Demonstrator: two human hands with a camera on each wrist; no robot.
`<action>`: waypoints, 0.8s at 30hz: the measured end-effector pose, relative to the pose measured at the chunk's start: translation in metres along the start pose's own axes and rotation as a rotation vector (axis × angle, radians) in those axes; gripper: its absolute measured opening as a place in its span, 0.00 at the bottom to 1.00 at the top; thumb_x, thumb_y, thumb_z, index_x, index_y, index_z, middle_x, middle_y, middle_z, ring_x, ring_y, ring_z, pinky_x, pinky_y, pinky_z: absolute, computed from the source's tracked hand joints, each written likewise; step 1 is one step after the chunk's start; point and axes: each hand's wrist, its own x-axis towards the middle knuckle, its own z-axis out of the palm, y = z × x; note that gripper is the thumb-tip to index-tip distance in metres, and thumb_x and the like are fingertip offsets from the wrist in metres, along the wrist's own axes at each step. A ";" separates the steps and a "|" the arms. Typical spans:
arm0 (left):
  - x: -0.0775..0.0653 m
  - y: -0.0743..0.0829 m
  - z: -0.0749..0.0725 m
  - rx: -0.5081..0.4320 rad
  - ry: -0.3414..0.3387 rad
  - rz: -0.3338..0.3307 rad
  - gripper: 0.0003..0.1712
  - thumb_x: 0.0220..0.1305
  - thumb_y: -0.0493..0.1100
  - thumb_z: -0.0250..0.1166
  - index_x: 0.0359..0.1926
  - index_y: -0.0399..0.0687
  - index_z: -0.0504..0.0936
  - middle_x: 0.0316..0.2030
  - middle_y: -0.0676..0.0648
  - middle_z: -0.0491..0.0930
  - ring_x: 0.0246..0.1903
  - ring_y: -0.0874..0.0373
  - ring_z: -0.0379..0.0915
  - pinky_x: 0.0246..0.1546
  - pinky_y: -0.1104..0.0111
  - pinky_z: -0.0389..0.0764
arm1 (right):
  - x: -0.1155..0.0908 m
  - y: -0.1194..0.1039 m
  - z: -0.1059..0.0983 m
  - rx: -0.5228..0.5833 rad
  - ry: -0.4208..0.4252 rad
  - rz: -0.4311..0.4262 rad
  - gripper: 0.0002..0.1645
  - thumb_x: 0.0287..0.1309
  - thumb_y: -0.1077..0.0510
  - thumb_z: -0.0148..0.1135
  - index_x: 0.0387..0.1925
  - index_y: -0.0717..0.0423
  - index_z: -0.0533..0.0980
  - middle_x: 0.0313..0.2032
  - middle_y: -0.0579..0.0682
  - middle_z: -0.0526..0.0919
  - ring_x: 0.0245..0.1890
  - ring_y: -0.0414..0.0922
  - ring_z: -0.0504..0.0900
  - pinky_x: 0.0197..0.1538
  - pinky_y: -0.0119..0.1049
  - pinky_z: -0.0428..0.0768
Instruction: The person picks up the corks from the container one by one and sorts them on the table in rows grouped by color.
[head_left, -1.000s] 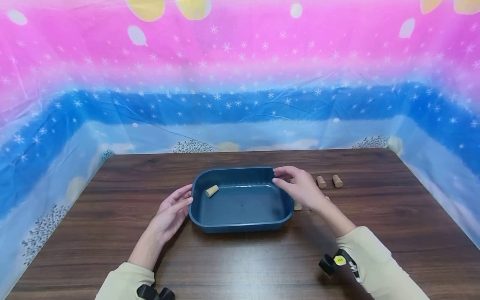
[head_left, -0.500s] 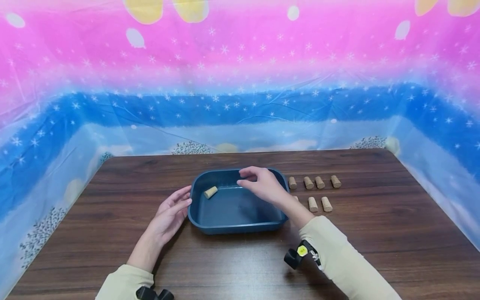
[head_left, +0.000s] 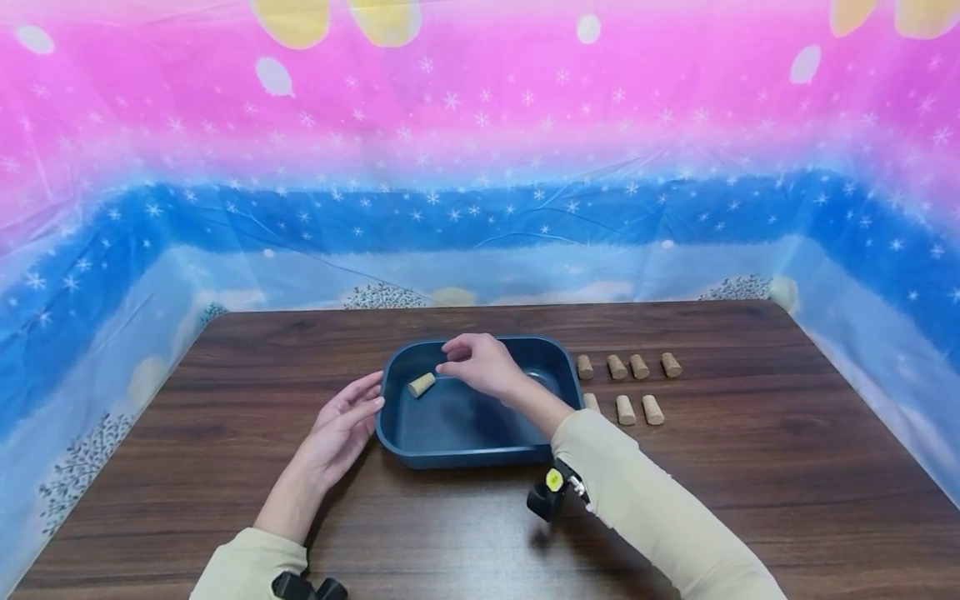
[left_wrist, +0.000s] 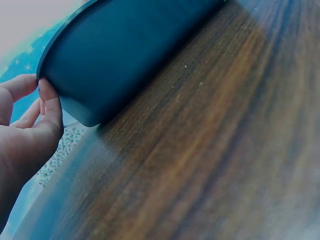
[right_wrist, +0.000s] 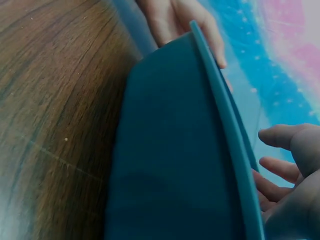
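Observation:
A dark blue rectangular basin (head_left: 480, 455) stands on the wooden table. My left hand (head_left: 347, 429) holds its left rim; in the left wrist view the thumb and fingers (left_wrist: 49, 92) pinch the rim corner. One cork stopper (head_left: 422, 384) lies on its side in the basin's left part. Over the basin reaches my right hand (head_left: 483, 365), its fingertips just right of that cork and apart from it. The right wrist view shows the right hand (right_wrist: 295, 175) with fingers spread and nothing between them. The cork is hidden in both wrist views.
To the right of the basin, several cork stoppers (head_left: 639, 367) lie in two rows on the table (head_left: 750, 467). The nearer row's leftmost cork (head_left: 592, 403) sits close by the basin wall. A patterned cloth (head_left: 480, 217) hangs around the table's back and sides.
My right hand has moved left, from the basin's right rim across to near the cork inside. The corks on the right have come into full view. My left hand keeps its hold.

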 end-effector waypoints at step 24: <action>-0.001 0.002 0.000 0.002 0.008 -0.039 0.30 0.70 0.31 0.53 0.70 0.34 0.56 0.53 0.46 0.68 0.50 0.60 0.71 0.53 0.71 0.74 | 0.027 -0.006 0.035 -0.143 -0.020 0.044 0.19 0.59 0.56 0.67 0.50 0.59 0.81 0.44 0.51 0.84 0.46 0.47 0.80 0.48 0.41 0.79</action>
